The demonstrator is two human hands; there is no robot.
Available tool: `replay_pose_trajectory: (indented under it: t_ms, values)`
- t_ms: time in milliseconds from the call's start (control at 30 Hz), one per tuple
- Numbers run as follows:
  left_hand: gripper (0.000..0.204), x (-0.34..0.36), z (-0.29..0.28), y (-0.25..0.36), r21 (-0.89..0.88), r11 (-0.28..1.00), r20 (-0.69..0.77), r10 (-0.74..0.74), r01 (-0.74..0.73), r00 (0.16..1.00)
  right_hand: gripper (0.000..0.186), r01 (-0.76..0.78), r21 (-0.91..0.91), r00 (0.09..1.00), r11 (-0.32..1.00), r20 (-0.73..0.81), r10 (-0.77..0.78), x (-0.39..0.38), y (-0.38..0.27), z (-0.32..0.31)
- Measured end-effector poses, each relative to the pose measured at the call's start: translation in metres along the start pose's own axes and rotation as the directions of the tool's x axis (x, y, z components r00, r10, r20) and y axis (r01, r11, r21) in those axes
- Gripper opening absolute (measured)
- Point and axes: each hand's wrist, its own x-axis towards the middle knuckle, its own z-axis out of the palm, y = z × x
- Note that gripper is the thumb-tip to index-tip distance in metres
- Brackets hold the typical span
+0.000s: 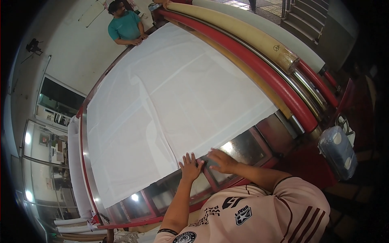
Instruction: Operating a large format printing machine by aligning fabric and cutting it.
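Before us a large white cloth-like sheet (190,93) lies over a red-framed table (243,148), its near edge short of the frame so that glossy dark panels show. We judge the step in hand to be flattening and squaring that sheet. Our left hand (189,169) rests with fingers spread at the near edge, by the lower end of a long crease (148,99); our right hand (223,162) is loosely open, holding nothing, over a panel just beyond the edge, and we cannot tell whether it touches. At the far end a co-worker (123,26) has both hands near the sheet's border, though their grip is too small to tell. The next move, we think, calls for drawing the near edge taut and easing the crease out sideways, both ends pulling evenly.
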Motion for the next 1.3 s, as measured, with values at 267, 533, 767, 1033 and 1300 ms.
replay_pose_trajectory:
  t_ms: [267,533,767,1033,1300]
  values:
    - [0.088,0.0,0.002,0.0,-0.024,1.0,0.007,0.002,-0.001,1.0,0.054,-0.189,-0.284,0.781,0.94,-0.624,-0.031,0.082,0.046,-0.156]
    - [0.088,0.0,0.002,0.002,-0.036,0.999,-0.011,0.007,-0.007,1.0,0.081,-0.791,-0.453,0.44,0.411,-0.888,-0.131,0.109,0.101,-0.379]
    - [0.087,-0.002,0.007,-0.002,-0.105,0.994,-0.072,0.033,-0.041,0.997,0.104,-0.802,-0.331,0.468,0.497,-0.865,0.179,0.076,0.149,-0.439]
    - [0.079,-0.059,0.035,-0.051,-0.162,0.987,-0.411,-0.052,-0.016,0.91,0.122,-0.59,0.117,0.397,0.799,-0.819,0.413,0.041,0.175,-0.433]
    - [0.075,-0.196,0.104,-0.144,-0.26,0.904,-0.43,-0.424,0.34,0.797,0.097,-0.521,0.185,0.411,0.833,-0.801,0.436,0.049,0.162,-0.431]
